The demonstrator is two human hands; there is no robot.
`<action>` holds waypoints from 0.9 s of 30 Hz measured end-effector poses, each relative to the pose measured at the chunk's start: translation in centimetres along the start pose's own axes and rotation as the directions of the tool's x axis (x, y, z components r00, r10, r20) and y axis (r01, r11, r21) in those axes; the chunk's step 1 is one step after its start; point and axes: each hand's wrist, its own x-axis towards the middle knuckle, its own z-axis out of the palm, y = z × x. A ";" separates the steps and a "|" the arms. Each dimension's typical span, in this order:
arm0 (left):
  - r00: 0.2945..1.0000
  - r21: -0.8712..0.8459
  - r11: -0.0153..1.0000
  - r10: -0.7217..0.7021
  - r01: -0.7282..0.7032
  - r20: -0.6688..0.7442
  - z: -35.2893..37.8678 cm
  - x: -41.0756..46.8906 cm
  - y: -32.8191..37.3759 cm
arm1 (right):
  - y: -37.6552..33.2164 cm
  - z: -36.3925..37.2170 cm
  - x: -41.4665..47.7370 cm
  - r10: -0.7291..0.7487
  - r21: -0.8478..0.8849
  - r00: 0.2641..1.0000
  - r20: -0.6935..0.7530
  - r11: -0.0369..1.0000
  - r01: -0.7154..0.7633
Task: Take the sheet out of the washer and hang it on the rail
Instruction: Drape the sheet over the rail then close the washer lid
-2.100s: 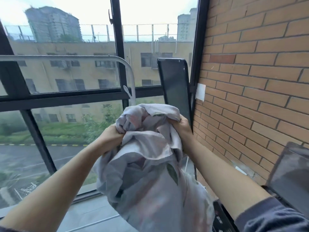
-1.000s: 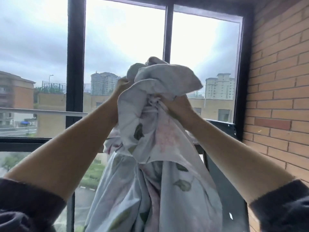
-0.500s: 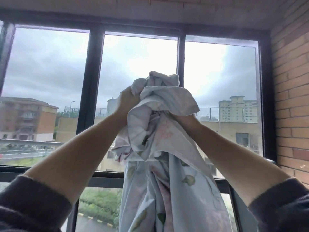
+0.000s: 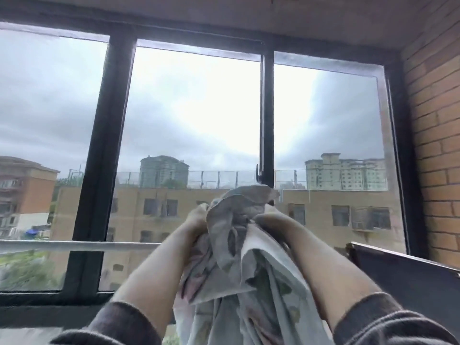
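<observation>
At the far left a pale metal rail runs level across the lower window, ending from view behind the person's left forearm. A black window frame splits the glass into panes, with grey sky and blocks of flats beyond. The left hand is clenched on the left side of a bunched sheet — pale cloth with a faint leaf and flower print — and the right hand grips the other side of the same bundle. The sheet is held up in front of the window, its top above both fists, the rest hanging down between the forearms; it is not on the rail. Dark sleeves cover the arms near the lower edge. To the right a dark panel leans near a brick wall
</observation>
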 end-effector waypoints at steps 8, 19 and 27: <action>0.994 0.251 0.964 0.074 -0.091 0.077 1.8 -0.1 -0.4 | 1.0 0.7 0.5 0.107 -0.047 0.994 0.022 0.993 -0.105; 0.894 0.232 0.900 0.412 -0.369 -0.176 3.2 -3.1 -4.2 | 4.6 1.3 1.1 -0.273 -0.130 0.859 -0.433 0.962 0.240; 0.913 -0.164 0.910 0.342 -0.380 -0.221 0.5 -5.3 -0.2 | 1.1 3.6 -0.3 -0.346 0.456 0.912 -0.221 0.790 0.410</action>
